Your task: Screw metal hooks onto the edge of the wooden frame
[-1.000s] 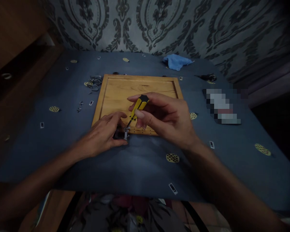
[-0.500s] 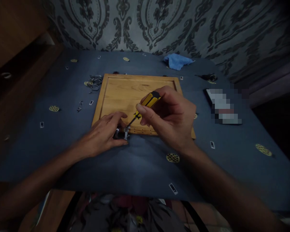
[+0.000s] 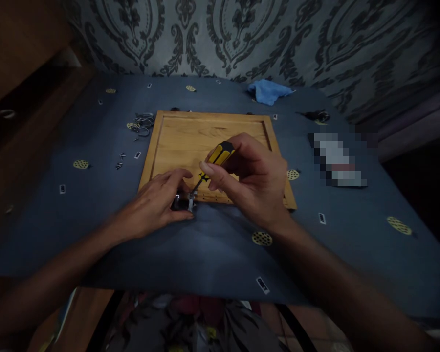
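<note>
Shifted slightly left, the screwdriver (image 3: 220,154) gripped in my right hand (image 3: 260,181) should, I judge, handle light and stiff, best held by its handle, while my left hand (image 3: 156,200) clasps a metal fitting (image 3: 191,202) toward the worktop's (image 3: 205,259) near edge.

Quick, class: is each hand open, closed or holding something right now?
Left hand: holding a small metal piece at the board's near edge.
Right hand: closed on a yellow-and-black screwdriver.
</note>
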